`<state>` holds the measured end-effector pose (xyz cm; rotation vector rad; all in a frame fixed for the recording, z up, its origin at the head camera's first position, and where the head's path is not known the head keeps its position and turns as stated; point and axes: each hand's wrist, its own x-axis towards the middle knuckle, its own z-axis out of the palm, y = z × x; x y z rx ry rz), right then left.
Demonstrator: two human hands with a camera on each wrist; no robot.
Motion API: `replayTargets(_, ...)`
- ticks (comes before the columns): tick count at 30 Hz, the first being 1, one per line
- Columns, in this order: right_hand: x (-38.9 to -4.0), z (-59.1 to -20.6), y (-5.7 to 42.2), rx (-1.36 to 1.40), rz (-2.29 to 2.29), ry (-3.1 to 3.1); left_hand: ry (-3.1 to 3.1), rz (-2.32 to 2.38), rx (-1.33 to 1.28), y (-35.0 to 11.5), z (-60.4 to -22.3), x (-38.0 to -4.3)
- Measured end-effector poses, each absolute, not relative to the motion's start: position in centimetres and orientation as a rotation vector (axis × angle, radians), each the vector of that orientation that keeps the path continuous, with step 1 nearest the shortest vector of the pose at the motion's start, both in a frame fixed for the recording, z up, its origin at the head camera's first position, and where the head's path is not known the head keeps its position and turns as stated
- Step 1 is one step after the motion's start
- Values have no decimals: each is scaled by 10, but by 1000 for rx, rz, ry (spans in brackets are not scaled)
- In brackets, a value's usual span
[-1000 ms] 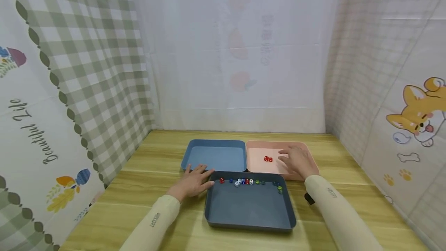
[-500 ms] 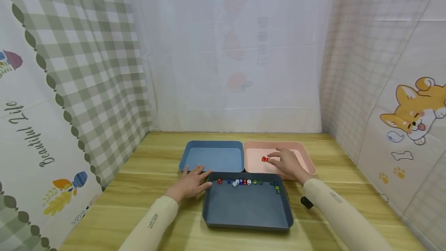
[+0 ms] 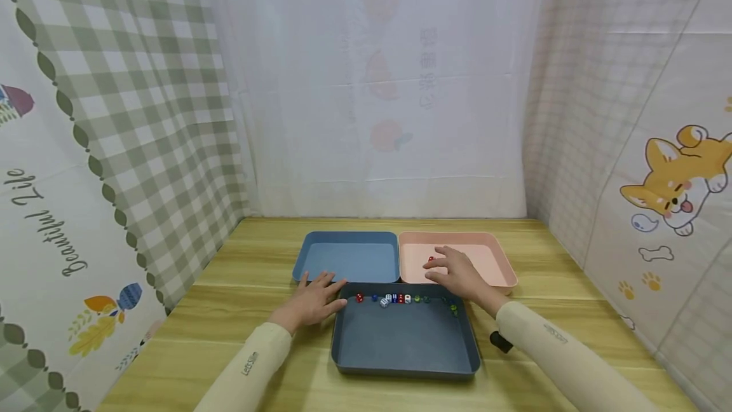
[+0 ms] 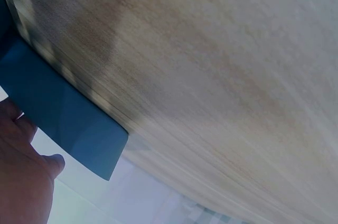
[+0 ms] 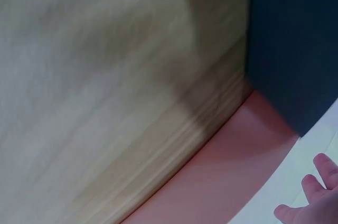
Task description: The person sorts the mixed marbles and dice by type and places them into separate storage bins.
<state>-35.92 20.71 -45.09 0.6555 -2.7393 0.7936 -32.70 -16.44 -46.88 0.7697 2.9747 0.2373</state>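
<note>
Right hand [image 3: 457,274] relaxed, nothing visibly gripped, over pink tray [image 3: 486,245]; red die [image 3: 431,259] in it, just beside fingertips. Left hand [image 3: 311,301] released, splayed beside dark gray tray [image 3: 406,339] and blue tray [image 3: 350,256].

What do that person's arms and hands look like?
The left hand and right hand are bare. The left sleeve and right sleeve are long and pale cream, with dark lettering. A small black thing shows beside the right sleeve.
</note>
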Motion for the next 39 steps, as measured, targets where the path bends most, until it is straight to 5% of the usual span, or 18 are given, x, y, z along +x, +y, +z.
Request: replayTargets(39,-346,-477,162,763,446,-2867,2965,198,784,-164,-466,-326)
